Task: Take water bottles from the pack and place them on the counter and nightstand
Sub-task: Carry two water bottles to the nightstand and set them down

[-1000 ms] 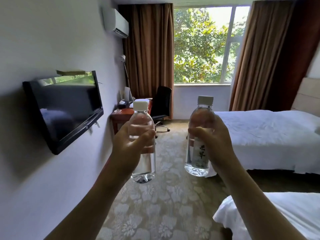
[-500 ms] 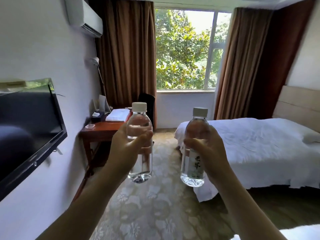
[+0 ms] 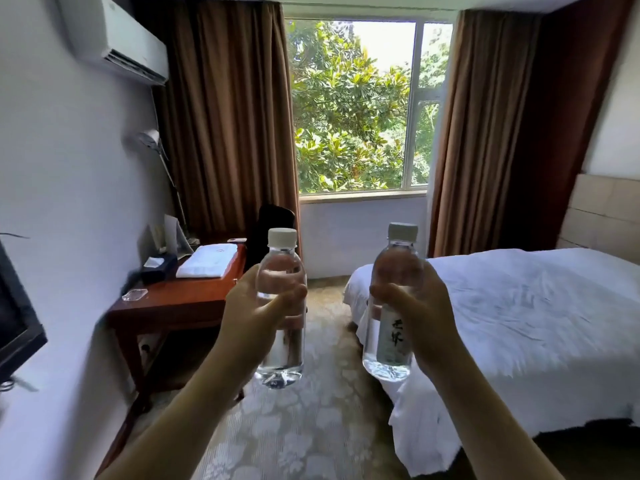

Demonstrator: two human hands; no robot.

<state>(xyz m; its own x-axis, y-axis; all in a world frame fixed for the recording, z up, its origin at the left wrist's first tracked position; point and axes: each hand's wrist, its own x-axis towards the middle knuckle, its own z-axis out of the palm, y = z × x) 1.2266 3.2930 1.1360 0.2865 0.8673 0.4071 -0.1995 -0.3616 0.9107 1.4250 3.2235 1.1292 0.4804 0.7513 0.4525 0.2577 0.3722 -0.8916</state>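
I hold two clear water bottles upright in front of me, each with a white cap. My left hand [image 3: 251, 315] grips the left bottle [image 3: 281, 351] around its middle. My right hand [image 3: 420, 318] grips the right bottle [image 3: 391, 341], whose label faces me. Both bottles hang above the carpet between the desk and the bed. No bottle pack or nightstand is in view.
A red-brown wooden desk [image 3: 180, 303] stands against the left wall with a folded white towel [image 3: 207, 261], a tissue box and a glass ashtray [image 3: 134, 294]. A black chair [image 3: 268, 233] sits behind it. A white bed [image 3: 519, 323] fills the right. A TV edge [image 3: 17, 327] juts from the left wall.
The view has advanced down the room toward the window: desk and bed are closer and larger, the TV has slid off to the left. Both hands keep the bottles in the same grip.
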